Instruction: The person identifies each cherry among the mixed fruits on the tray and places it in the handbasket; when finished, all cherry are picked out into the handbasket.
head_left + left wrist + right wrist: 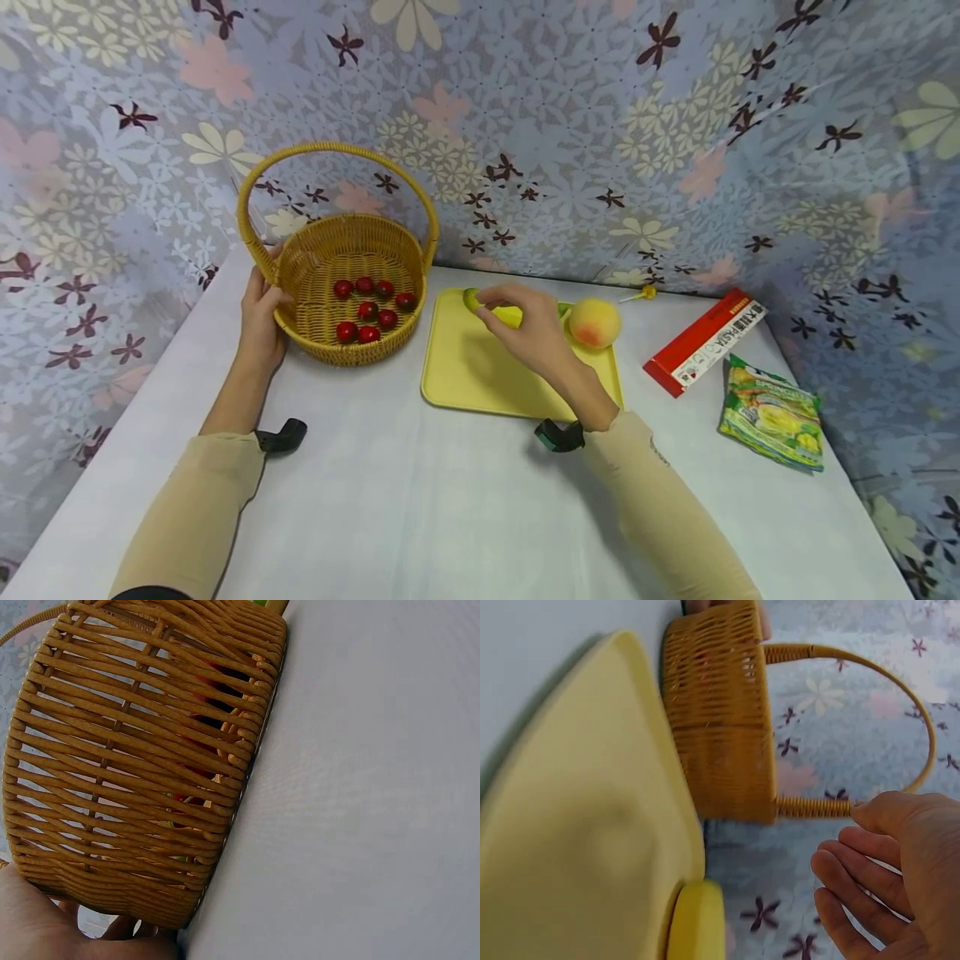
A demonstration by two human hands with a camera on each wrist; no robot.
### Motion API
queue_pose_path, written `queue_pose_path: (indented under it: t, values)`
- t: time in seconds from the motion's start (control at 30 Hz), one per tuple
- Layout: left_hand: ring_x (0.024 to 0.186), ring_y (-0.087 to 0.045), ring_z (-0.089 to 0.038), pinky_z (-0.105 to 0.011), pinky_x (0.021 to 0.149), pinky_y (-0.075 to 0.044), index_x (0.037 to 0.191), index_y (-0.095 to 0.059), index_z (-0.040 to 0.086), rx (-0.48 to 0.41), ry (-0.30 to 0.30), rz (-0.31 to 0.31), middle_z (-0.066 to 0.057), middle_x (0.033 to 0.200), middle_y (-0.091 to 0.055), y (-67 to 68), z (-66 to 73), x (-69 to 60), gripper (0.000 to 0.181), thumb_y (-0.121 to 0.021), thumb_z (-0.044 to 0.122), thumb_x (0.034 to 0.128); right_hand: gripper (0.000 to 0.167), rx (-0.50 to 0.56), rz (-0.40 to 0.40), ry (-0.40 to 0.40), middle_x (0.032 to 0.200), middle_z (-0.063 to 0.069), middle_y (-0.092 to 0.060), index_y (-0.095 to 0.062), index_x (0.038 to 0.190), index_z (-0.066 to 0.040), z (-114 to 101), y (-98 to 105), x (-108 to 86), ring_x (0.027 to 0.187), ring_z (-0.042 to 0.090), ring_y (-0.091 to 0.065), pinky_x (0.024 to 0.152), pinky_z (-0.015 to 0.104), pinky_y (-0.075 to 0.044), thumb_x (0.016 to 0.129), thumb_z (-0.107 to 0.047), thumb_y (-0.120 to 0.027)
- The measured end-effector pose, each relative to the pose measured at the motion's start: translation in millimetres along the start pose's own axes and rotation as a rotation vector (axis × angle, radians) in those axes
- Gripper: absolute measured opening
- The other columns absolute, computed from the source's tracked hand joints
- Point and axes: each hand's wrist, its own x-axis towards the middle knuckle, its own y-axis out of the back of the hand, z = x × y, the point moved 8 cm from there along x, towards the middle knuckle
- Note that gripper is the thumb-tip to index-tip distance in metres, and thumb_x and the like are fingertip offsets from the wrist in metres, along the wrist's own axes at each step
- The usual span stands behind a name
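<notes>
At the left, my left hand [260,312] grips the wicker basket [352,354] by its side, the thumb over the rim. Several small round red fruits [367,311] lie inside the basket. My right hand [532,329] hovers over the yellow tray [465,383], thumb and fingers loosely bent with nothing between them. Below it, along the tray's far edge, lies a banana [697,926] with a green tip, partly hidden by the hand in the head view. A peach [595,323] sits in the tray's far right corner, beside the right hand.
Behind the tray lies a yellow lollipop [648,292]. Farther right are a red and white pasta box [705,342] and a green food packet [772,414]. A flowered cloth [525,150] hangs at the white table's [360,500] back and sides. The basket's tall handle [337,148] arches upward.
</notes>
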Motion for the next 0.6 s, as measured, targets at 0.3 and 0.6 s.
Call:
queue_pose_path:
  t: [0.3, 0.6]
  values:
    - [0.142, -0.037, -0.02, -0.029, 0.112, -0.035, 0.157, -0.047, 0.03, 0.007, 0.02, 0.011, 0.0, 0.165, -0.039, 5.2, 2.3, -2.7, 0.076, -0.037, -0.005, 0.0908, 0.021, -0.07, 0.022, -0.066, 0.108, 0.007, -0.08, -0.078, 0.116, -0.007, 27.4, 27.7, -39.3, 0.097, 0.024, -0.075, 0.088, 0.052, -0.057, 0.097, -0.015, -0.076]
    - [0.141, -0.038, -0.019, -0.027, 0.111, -0.037, 0.159, -0.046, 0.027, -0.024, 0.03, -0.012, 0.001, 0.164, -0.039, -2.4, 2.5, -1.8, 0.077, -0.036, -0.008, 0.0913, 0.019, -0.164, 0.045, -0.109, 0.102, 0.007, -0.08, -0.079, 0.111, -0.005, 40.4, 54.4, -81.7, 0.094, 0.026, -0.074, 0.082, 0.053, -0.055, 0.094, -0.012, -0.079]
